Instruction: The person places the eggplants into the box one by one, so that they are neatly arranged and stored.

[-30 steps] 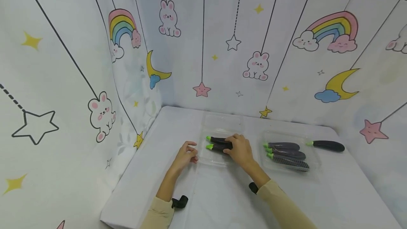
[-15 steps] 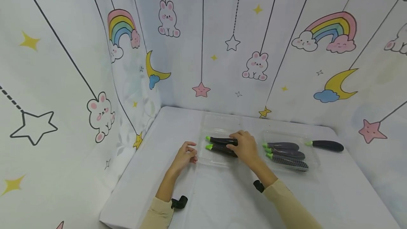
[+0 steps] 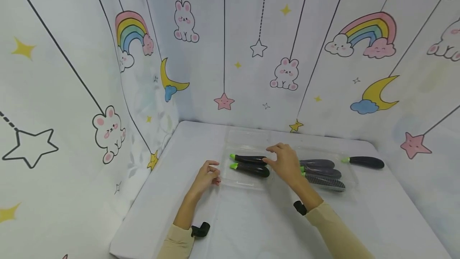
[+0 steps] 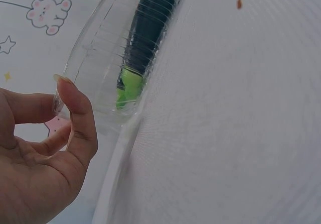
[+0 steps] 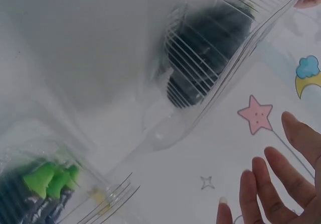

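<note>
Two dark purple eggplants with bright green stems, a far one (image 3: 248,158) and a near one (image 3: 253,170), lie side by side in a clear plastic box (image 3: 233,182). At the box's left edge my left hand (image 3: 204,178) pinches the rim; the left wrist view shows thumb and finger at the corner of the clear wall (image 4: 93,63). My right hand (image 3: 286,164), fingers spread and holding nothing, hovers at the box's right side, near the blunt end of the far eggplant. In the right wrist view its fingers (image 5: 278,196) are parted.
To the right stands a second clear plastic box (image 3: 350,185) with several eggplants (image 3: 325,182) in it. Another eggplant (image 3: 366,162) lies beyond it at the right. A white cloth covers the table (image 3: 233,227); a patterned curtain (image 3: 201,71) hangs behind.
My right hand has let go of the eggplants and drawn right and up, uncovering their blunt ends. The left hand has stayed at the box edge. The head view has turned slightly right.
</note>
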The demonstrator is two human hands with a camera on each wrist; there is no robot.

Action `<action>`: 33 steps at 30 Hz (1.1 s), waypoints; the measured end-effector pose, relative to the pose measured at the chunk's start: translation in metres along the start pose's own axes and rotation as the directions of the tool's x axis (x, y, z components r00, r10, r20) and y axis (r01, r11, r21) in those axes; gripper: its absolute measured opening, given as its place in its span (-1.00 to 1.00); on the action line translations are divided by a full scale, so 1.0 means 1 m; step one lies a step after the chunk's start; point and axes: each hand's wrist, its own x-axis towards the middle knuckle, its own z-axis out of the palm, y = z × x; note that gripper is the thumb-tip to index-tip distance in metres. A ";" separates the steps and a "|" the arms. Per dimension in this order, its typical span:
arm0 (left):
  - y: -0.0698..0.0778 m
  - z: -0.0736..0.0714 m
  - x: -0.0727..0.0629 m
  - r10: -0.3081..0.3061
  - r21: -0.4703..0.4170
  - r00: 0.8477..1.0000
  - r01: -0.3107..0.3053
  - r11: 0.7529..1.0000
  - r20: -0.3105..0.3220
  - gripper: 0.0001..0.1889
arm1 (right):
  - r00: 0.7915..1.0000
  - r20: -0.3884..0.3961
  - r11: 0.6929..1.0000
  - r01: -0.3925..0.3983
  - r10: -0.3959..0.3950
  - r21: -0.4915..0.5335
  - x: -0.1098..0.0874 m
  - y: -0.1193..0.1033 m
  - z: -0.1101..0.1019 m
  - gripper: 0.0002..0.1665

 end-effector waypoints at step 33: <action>-0.001 -0.002 -0.001 -0.003 0.013 1.000 0.002 1.000 0.029 -0.56 | 0.998 -0.002 0.995 -0.062 0.063 -0.083 0.002 0.050 -0.042 -0.54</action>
